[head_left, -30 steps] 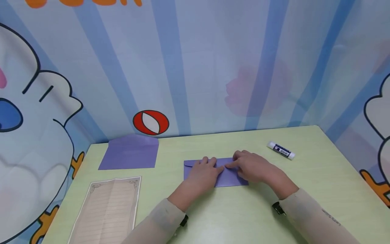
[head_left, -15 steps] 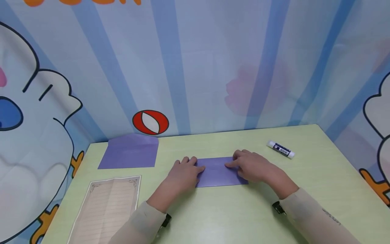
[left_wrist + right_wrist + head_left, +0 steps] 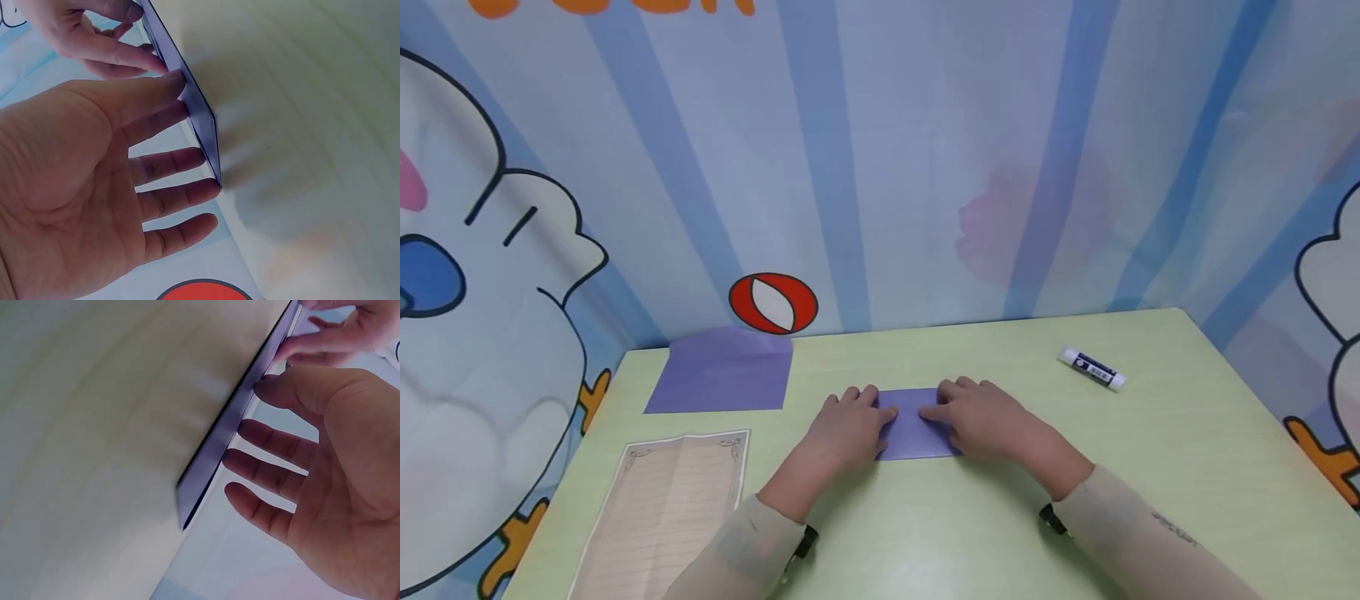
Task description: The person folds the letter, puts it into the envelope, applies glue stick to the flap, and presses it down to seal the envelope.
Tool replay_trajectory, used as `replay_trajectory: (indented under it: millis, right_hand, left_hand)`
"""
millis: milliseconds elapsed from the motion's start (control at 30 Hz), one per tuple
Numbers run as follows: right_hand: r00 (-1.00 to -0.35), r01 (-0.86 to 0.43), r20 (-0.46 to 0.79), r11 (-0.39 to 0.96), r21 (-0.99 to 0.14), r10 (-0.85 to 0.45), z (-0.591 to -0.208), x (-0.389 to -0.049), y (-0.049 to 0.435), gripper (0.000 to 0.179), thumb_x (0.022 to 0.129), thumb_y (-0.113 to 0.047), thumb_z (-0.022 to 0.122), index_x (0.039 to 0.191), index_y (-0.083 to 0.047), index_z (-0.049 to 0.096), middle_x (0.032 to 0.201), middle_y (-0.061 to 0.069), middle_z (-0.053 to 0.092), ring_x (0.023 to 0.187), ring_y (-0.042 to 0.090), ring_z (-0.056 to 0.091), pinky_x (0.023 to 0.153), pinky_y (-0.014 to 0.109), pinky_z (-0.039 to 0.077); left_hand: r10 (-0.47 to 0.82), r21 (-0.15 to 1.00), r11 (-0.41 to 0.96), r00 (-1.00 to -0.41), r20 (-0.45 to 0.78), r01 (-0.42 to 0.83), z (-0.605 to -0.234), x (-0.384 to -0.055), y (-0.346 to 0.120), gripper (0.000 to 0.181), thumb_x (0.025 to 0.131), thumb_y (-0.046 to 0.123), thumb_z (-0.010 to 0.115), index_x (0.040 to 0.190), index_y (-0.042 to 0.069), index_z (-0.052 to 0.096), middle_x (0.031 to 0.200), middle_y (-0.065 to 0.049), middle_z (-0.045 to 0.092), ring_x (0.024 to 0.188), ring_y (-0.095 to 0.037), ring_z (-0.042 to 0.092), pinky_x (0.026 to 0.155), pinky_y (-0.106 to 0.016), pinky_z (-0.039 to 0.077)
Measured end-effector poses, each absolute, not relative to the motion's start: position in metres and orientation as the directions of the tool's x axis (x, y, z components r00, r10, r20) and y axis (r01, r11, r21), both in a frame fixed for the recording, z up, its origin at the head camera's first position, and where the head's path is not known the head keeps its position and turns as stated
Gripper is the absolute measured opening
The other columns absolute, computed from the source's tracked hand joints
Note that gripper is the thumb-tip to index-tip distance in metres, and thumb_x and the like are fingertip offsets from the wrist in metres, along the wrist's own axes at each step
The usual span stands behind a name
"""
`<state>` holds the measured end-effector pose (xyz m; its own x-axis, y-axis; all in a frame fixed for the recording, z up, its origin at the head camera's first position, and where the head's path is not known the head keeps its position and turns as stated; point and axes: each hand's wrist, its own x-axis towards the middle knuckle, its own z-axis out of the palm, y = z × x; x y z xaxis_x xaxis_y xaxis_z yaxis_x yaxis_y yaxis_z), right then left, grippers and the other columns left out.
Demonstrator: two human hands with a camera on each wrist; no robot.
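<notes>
Purple envelope (image 3: 908, 433), flat on the worktop (image 3: 955, 533) at six o'clock from the head view's centre; its long axis runs roughly nine to three. Which way its flap points I can't tell. The left hand (image 3: 842, 433) touches its nine o'clock side, the right hand (image 3: 985, 419) its three, fingers loosely extended, gripping nothing. This looks like smoothing; the next stroke probably calls for light, even pressure.

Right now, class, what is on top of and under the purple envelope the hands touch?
The left hand and right hand rest on the purple envelope. The pale table shows around it; whatever lies underneath is covered.
</notes>
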<state>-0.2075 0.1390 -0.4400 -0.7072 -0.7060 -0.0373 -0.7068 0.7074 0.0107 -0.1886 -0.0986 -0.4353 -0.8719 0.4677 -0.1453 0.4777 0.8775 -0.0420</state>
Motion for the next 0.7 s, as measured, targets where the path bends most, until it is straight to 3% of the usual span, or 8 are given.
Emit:
replay_trajectory:
  millis: [267, 533, 700]
  right_hand:
    - [-0.716, -0.695, -0.055, 0.718, -0.036, -0.696, -0.443, -0.205, 0.148, 0.049, 0.101, -0.021, 0.070, 0.149, -0.025, 0.064, 0.143, 0.012, 0.061, 0.124, 0.033, 0.059, 0.099, 0.056, 0.053]
    - [-0.739, -0.665, -0.039, 0.737, -0.117, -0.673, -0.443, -0.200, 0.186, 0.049, 0.100, -0.026, 0.075, 0.147, -0.019, 0.066, 0.141, 0.014, 0.061, 0.124, 0.034, 0.059, 0.096, 0.056, 0.053]
    - [-0.712, -0.694, -0.022, 0.708, -0.132, -0.702, -0.440, -0.196, 0.199, 0.050, 0.096, -0.025, 0.080, 0.143, -0.013, 0.069, 0.137, 0.014, 0.063, 0.119, 0.032, 0.061, 0.091, 0.050, 0.055]
  left_hand:
    - [0.467, -0.020, 0.879, -0.869, -0.163, 0.476, -0.435, -0.187, -0.102, 0.054, 0.104, 0.040, 0.070, 0.154, 0.022, 0.059, 0.150, -0.012, 0.053, 0.135, -0.033, 0.051, 0.107, -0.057, 0.048]
    - [0.481, 0.036, 0.875, -0.860, -0.172, 0.482, -0.437, -0.183, -0.112, 0.063, 0.099, 0.042, 0.075, 0.154, 0.016, 0.058, 0.157, -0.012, 0.050, 0.142, -0.035, 0.048, 0.110, -0.058, 0.046]
    - [0.494, 0.044, 0.868, -0.854, -0.163, 0.494, -0.438, -0.179, -0.116, 0.063, 0.098, 0.043, 0.076, 0.152, 0.013, 0.060, 0.159, -0.011, 0.050, 0.141, -0.035, 0.048, 0.110, -0.058, 0.047]
